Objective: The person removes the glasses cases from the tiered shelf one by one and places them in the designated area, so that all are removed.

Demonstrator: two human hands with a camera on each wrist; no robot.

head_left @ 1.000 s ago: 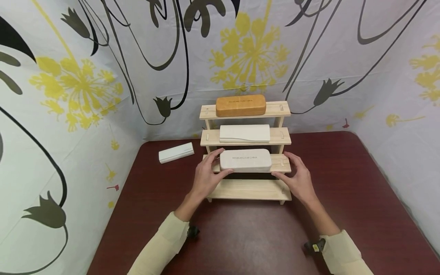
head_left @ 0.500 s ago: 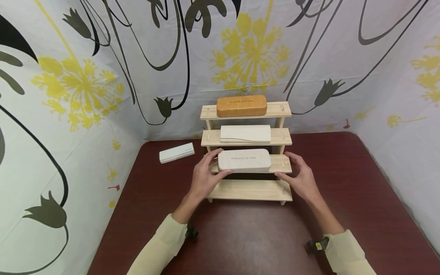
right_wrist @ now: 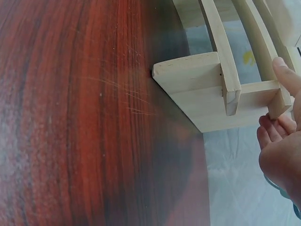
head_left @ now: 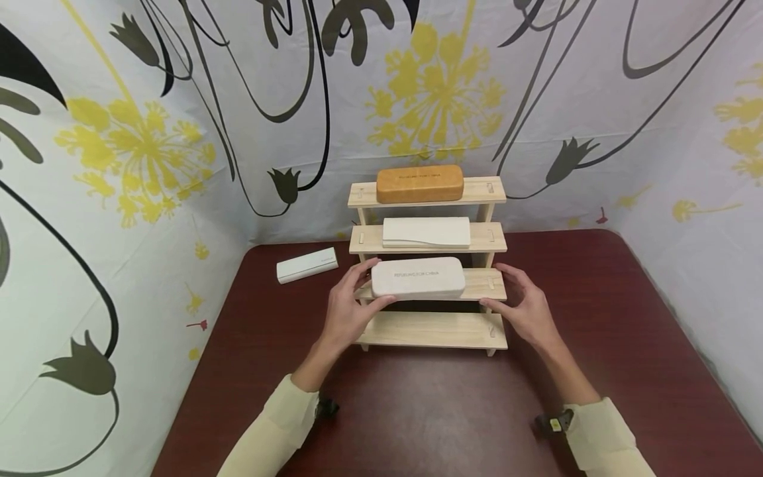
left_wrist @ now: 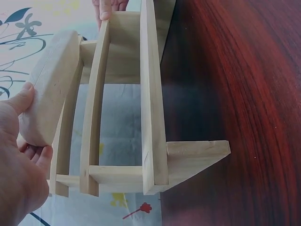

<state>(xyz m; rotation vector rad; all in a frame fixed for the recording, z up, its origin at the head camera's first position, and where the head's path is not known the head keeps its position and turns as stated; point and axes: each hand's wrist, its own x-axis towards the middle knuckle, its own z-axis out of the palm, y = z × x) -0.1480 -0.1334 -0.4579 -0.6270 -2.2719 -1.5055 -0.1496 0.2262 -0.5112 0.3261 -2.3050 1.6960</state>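
Note:
A four-tier wooden stand [head_left: 435,331] holds several glasses cases. My left hand [head_left: 348,308] grips the left end of an off-white glasses case [head_left: 417,277] with printed lettering, thumb in front. In the left wrist view this case [left_wrist: 51,89] is at the third tier from the top; whether it still touches the board I cannot tell. My right hand [head_left: 524,308] pinches the right end of that same shelf board [head_left: 484,283]. Seen from the right wrist, the thumb [right_wrist: 287,75] presses the board's front edge, with the other fingers below it.
On the top tier lies a tan glasses case [head_left: 420,184]. A white flap-front glasses case [head_left: 426,232] rests one tier lower. Left of the stand, another white case [head_left: 306,265] lies on the dark red table [head_left: 435,404]. Patterned cloth [head_left: 334,132] hangs behind and at both sides.
My left hand has moved left together with the off-white glasses case, baring more of the shelf at its right. My right hand has stayed at the board's end, shifting only slightly.

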